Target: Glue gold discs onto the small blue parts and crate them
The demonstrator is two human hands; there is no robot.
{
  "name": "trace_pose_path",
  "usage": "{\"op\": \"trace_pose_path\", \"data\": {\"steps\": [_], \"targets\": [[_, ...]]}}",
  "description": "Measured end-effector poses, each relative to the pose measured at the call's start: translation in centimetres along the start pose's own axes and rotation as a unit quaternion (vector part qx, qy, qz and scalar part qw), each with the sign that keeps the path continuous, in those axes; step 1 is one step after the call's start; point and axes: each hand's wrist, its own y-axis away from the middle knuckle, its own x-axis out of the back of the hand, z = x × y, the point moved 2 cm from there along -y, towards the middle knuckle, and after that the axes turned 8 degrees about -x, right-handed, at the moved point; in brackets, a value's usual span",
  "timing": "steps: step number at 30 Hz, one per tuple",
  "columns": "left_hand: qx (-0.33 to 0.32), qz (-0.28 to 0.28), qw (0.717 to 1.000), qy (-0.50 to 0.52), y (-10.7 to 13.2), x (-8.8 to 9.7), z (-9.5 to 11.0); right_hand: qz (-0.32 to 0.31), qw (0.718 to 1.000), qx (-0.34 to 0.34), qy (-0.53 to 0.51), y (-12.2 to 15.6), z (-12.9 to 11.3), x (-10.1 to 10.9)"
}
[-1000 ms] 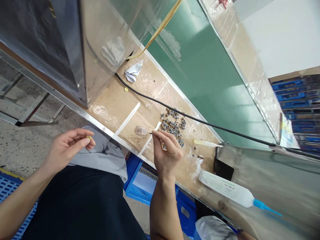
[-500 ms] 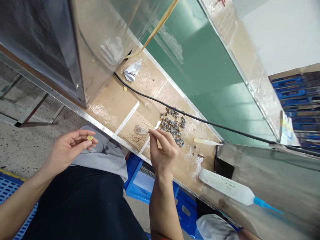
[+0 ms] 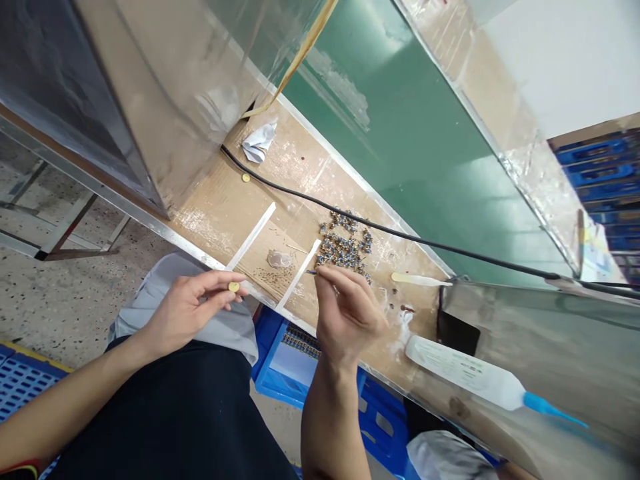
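My left hand (image 3: 193, 303) pinches a small round yellow disc (image 3: 233, 287) between thumb and fingers, just off the bench's front edge. My right hand (image 3: 347, 313) is closed on a thin dark-tipped object whose tip (image 3: 311, 271) pokes out past the fingers; its kind is hidden. Beyond the right hand lies a pile of small blue and metal parts (image 3: 345, 243). Left of that hand, between two white tape strips, a small clear dish (image 3: 279, 259) sits among many tiny brown bits (image 3: 267, 275). A thin pin-like stick (image 3: 297, 249) lies beside the dish.
A black cable (image 3: 300, 195) crosses the bench. Another yellow disc (image 3: 245, 178) and crumpled paper (image 3: 259, 141) lie farther back. To the right are a pale brush-like stick (image 3: 420, 279) and a white bottle with blue nozzle (image 3: 465, 373). A blue crate (image 3: 283, 373) stands below the edge.
My left hand has moved right toward the bench edge with the yellow disc. My right hand has shifted slightly right and nearer, away from the clear dish, still pinching the thin object.
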Motion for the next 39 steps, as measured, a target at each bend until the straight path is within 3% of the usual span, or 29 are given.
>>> {"op": "trace_pose_path", "data": {"steps": [4,10,15,20,27,30,33,39], "targets": [[-0.030,-0.028,0.999,-0.031,-0.9,-2.0,1.2,-0.027,0.996,-0.025,-0.086,2.1,-2.2,0.1],[-0.070,-0.036,0.994,-0.079,-1.3,-3.4,2.3,-0.025,0.994,0.012,-0.102,4.2,-3.3,-1.1],[-0.054,-0.027,0.996,-0.060,-1.4,-2.8,2.2,0.006,0.986,-0.064,-0.154,3.9,-2.0,-1.1],[-0.001,-0.016,0.999,-0.041,-1.6,-2.0,2.2,0.005,0.941,-0.150,-0.303,3.5,-0.1,-1.7],[-0.055,-0.006,0.990,-0.131,-1.8,-1.0,3.5,-0.015,0.925,-0.154,-0.347,3.7,1.3,-1.9],[-0.070,-0.024,0.992,-0.103,-1.7,-0.8,3.6,-0.018,0.907,-0.158,-0.390,3.6,1.2,-1.9],[-0.033,-0.041,0.998,-0.047,-1.7,-1.0,3.2,-0.018,0.895,-0.176,-0.410,3.5,1.1,-1.9],[-0.005,-0.010,1.000,0.011,-1.7,-1.3,2.3,-0.010,0.890,-0.187,-0.416,3.4,1.3,-1.9]]}}
